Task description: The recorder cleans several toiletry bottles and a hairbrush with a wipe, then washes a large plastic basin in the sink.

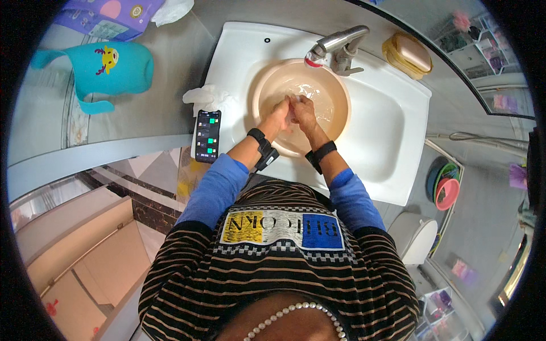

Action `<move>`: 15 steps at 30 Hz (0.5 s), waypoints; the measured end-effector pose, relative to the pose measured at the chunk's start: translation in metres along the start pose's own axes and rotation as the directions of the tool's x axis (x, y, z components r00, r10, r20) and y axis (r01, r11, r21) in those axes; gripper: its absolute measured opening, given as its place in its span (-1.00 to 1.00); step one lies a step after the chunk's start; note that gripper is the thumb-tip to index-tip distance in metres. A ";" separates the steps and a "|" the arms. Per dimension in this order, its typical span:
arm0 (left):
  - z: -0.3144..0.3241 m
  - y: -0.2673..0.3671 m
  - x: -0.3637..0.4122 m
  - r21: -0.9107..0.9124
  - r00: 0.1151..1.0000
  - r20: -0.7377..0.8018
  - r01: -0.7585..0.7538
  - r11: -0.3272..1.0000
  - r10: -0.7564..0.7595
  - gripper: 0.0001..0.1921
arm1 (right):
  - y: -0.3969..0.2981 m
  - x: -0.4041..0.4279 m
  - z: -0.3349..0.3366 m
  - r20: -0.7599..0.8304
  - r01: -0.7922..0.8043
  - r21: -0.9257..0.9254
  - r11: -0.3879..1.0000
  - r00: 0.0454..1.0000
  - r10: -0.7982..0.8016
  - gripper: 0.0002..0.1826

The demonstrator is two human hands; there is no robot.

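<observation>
A round peach-coloured plastic basin point(258, 106) with water in it stands in the white sink point(362, 170), under the chrome faucet point(335, 47). My left hand point(279, 114) and my right hand point(303, 111) are close together over the basin, their fingers meeting near its middle. Something pale or translucent shows between them, but I cannot tell whether it is an object or water. The fingers are partly hidden. Each wrist wears a black band. A smartphone point(207, 140) with its screen lit lies on the sink's left rim, beside crumpled white tissue point(207, 97).
A turquoise silicone bib-like item point(123, 68) lies on the counter at left, below a purple package point(106, 19). A soap box point(407, 53) sits behind the sink at right. Small tubs point(447, 194) and a toilet point(411, 238) are at the lower right.
</observation>
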State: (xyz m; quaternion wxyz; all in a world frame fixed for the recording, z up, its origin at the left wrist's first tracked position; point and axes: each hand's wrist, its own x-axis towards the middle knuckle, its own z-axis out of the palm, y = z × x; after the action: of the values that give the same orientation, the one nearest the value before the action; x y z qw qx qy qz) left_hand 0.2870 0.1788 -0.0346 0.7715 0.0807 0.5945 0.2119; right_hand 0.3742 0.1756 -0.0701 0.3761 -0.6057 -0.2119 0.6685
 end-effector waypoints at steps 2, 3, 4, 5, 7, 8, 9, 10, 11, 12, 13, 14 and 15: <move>-0.025 -0.017 0.035 -0.127 0.989 0.095 -0.098 0.987 0.111 -0.59 | -0.018 -0.029 0.015 0.110 0.278 -0.241 0.930 0.960 -0.258 -0.65; -0.038 -0.025 0.061 -0.244 0.955 0.185 -0.182 0.952 0.230 -0.62 | -0.021 -0.036 0.020 0.113 0.279 -0.243 0.929 0.959 -0.259 -0.65; -0.037 -0.024 0.063 -0.361 0.900 0.263 -0.242 0.901 0.347 -0.59 | -0.022 -0.039 0.021 0.107 0.411 -0.386 0.826 0.909 -0.403 -0.63; -0.033 -0.027 0.065 -0.361 0.900 0.266 -0.239 0.901 0.345 -0.59 | -0.024 -0.041 0.021 0.126 0.515 -0.519 0.683 0.836 -0.534 -0.61; 0.002 -0.017 0.023 -0.596 0.945 0.167 -0.132 0.792 0.283 -0.63 | -0.022 -0.030 0.008 0.124 0.555 -0.576 0.600 0.785 -0.607 -0.62; 0.018 -0.011 0.023 -0.460 0.945 -0.037 -0.304 0.834 0.324 -0.71 | -0.013 -0.007 -0.006 0.073 0.501 -0.721 0.480 0.743 -0.666 -0.65; 0.013 -0.010 0.029 -0.458 0.945 -0.042 -0.306 0.835 0.324 -0.71 | -0.007 0.007 -0.015 0.047 0.420 -0.836 0.354 0.697 -0.716 -0.67; 0.008 -0.011 0.035 -0.327 0.902 -0.046 -0.419 0.847 0.428 -0.73 | -0.009 0.013 -0.024 -0.006 0.269 -0.874 0.405 0.827 -0.561 -0.72; 0.002 -0.014 0.041 -0.188 0.850 -0.035 -0.523 0.831 0.526 -0.74 | -0.007 0.020 -0.038 -0.003 0.271 -0.873 0.405 0.828 -0.561 -0.72; 0.006 -0.011 0.036 -0.186 0.881 -0.054 -0.472 0.862 0.471 -0.81 | 0.004 0.034 -0.063 0.059 0.275 -0.911 0.307 0.825 -0.562 -0.72; -0.009 -0.012 0.046 -0.189 0.877 -0.062 -0.478 0.858 0.476 -0.81 | 0.002 0.033 -0.064 0.152 0.303 -0.934 0.191 0.818 -0.554 -0.69; -0.026 -0.012 0.056 -0.013 0.862 -0.166 -0.488 0.873 0.479 -0.73 | 0.003 0.031 -0.063 0.163 0.313 -0.931 0.187 0.816 -0.554 -0.69; -0.044 -0.015 0.065 0.151 0.826 -0.285 -0.463 0.874 0.487 -0.60 | -0.004 0.012 -0.050 0.148 0.264 -0.955 0.136 0.820 -0.553 -0.68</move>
State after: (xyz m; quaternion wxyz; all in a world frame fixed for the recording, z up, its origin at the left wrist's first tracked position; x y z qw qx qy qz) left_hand 0.2619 0.1869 -0.1097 0.5863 0.2201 0.6782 0.3845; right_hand 0.4234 0.1781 -0.0838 0.1272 -0.6979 -0.6775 0.1943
